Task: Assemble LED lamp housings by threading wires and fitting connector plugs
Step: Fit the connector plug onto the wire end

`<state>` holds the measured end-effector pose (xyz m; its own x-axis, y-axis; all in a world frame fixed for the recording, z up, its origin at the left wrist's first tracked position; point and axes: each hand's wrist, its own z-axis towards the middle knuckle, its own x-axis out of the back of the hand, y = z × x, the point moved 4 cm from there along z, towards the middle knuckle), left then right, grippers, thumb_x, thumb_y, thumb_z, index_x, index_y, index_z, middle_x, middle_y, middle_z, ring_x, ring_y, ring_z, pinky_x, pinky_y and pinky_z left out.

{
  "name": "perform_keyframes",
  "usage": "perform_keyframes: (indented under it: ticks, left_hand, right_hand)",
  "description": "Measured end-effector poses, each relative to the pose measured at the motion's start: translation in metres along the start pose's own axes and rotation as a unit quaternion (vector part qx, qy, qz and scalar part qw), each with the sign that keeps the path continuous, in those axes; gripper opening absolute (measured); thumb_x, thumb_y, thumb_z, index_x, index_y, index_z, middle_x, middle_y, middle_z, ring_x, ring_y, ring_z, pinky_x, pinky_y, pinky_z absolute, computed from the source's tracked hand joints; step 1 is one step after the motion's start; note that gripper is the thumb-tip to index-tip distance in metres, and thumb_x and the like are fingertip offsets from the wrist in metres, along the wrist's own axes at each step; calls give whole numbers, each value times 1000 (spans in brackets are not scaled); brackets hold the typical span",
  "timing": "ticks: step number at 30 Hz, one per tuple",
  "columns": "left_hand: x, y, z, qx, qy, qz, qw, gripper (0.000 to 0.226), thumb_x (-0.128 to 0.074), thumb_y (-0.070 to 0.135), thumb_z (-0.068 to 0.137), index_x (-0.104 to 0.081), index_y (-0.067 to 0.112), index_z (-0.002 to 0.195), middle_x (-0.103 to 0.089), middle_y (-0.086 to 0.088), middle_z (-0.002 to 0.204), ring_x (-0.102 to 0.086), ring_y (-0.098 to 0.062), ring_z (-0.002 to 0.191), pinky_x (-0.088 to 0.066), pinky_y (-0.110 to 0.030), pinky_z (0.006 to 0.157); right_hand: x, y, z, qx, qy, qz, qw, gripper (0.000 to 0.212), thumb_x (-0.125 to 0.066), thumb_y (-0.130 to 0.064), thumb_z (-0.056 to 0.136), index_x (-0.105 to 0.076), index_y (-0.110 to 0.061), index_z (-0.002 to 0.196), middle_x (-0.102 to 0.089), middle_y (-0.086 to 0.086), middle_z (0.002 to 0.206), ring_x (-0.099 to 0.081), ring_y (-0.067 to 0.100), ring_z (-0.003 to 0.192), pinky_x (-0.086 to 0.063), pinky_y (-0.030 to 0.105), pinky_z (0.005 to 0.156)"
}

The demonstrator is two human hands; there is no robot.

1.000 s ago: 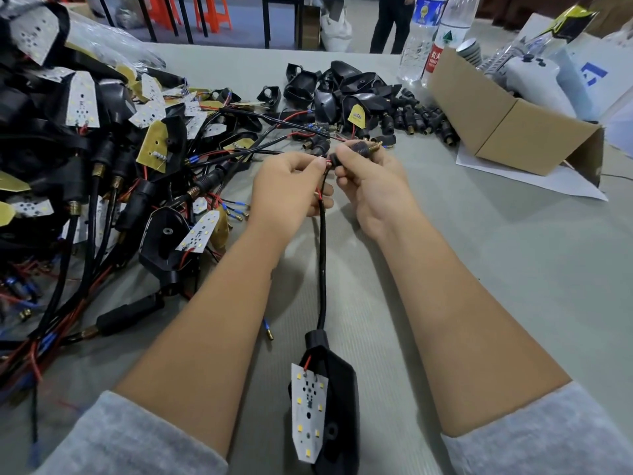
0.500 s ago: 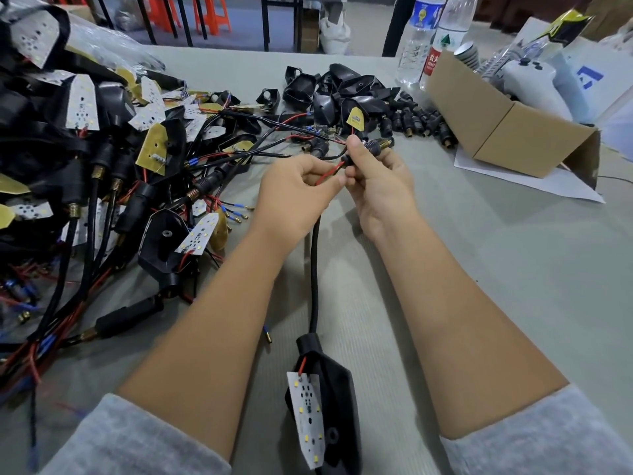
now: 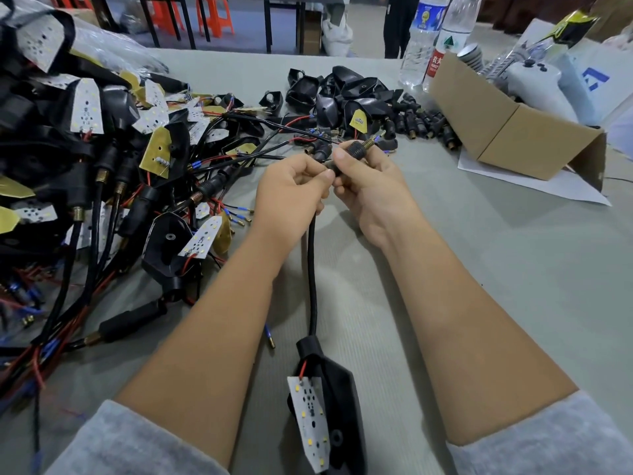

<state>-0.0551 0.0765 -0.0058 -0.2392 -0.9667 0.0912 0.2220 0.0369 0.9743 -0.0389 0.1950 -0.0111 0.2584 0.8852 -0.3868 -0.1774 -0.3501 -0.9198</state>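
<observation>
Our right hand [image 3: 370, 186] pinched the ribbed black connector plug [image 3: 356, 150], axis slanting toward upper right; our left hand [image 3: 291, 186] pinched the black sheathed cable [image 3: 311, 269] just below-left.

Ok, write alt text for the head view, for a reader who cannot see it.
A person's left hand and right hand hold a black connector plug at the end of a black cable that runs down to a lamp housing with an LED board on a grey table. A heap of wired lamp parts lies to the left, a cardboard box to the right.
</observation>
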Motion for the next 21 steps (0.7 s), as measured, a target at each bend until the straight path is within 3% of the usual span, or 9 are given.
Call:
perform_keyframes:
  ticks: [7, 15, 18, 21]
  left_hand:
    - [-6, -3, 0, 81, -64, -67, 992, 26, -47, 16, 102, -68, 14, 86, -60, 4, 54, -60, -11, 46, -51, -21, 50]
    - [-1, -8, 4, 68, -32, -73, 995, 15, -57, 16, 98, -61, 11, 85, -54, 7, 55, -44, -2, 42, -36, -15, 41]
    - [0, -11, 8, 122, -8, -73, 990, 11, -45, 16, 102, -49, 17, 92, -49, 0, 66, -33, -3, 37, -25, -14, 36]
    - [-1, -12, 10, 156, -5, -93, 983, 16, -35, 9, 100, -47, 18, 96, -50, 1, 56, -28, -6, 36, -20, -14, 35]
  right_hand:
    - [9, -3, 3, 4, 60, 70, 996, 12, -63, -9, 94, -60, -14, 83, -63, -2, 64, -53, 6, 49, -45, 15, 51]
    - [-1, -1, 2, -17, 3, -41, 999, 3, -61, -15, 94, -63, -16, 92, -59, -3, 69, -46, 7, 48, -35, 20, 51]
    - [-1, -1, 5, -34, 10, -42, 999, 20, -51, -25, 100, -65, -12, 94, -63, -2, 70, -41, 9, 48, -32, 20, 49]
    - [3, -2, 6, -29, 38, -40, 998, 34, -44, -31, 104, -68, -10, 94, -64, 0, 70, -43, 10, 48, -37, 20, 50]
